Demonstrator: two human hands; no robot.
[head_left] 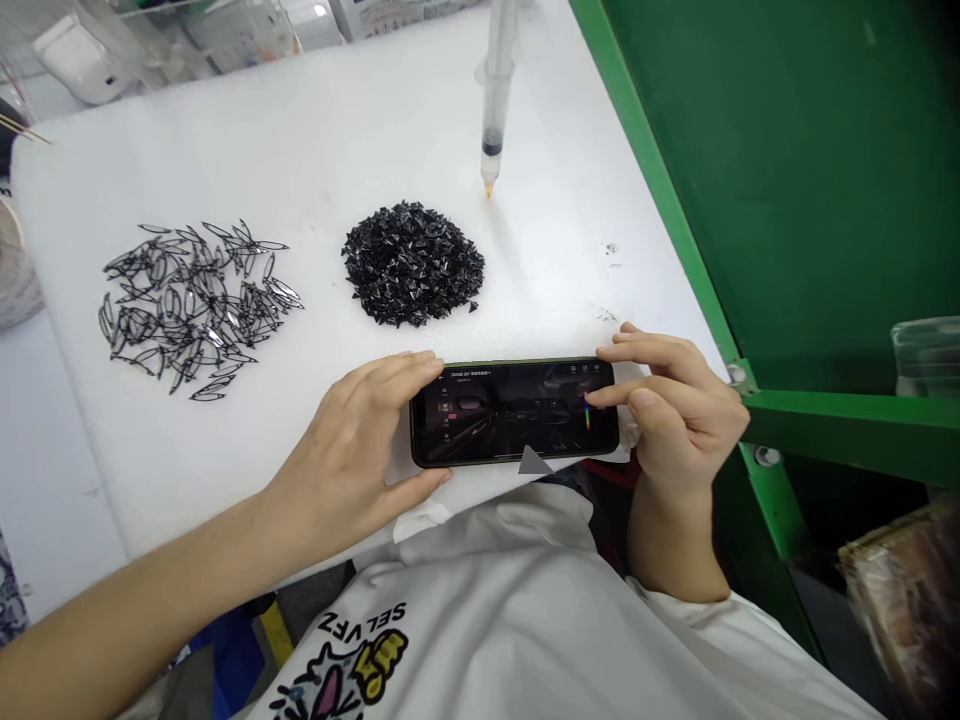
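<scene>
A black smartphone (517, 415) lies sideways between my hands, its dark screen lit and facing up. My left hand (352, 440) grips its left end, fingers along the top edge and thumb below. My right hand (679, 405) is at the right end. One fingertip touches the screen beside a small coloured bar, and another finger rests at the upper right corner. A grey triangular shape (535, 461) shows at the phone's lower edge. Beyond the phone sits a heap of small shiny black pointed pieces (414, 265). Thin black-outlined, leaf-shaped pieces (195, 305) are spread out to its left.
The white foam-like work surface (315, 130) spans the table. A syringe (495, 110) with an orange tip points down at its far side. Clear containers (225, 35) line the back, and a tape roll (15, 265) is at left. A green metal frame (847, 420) borders the right.
</scene>
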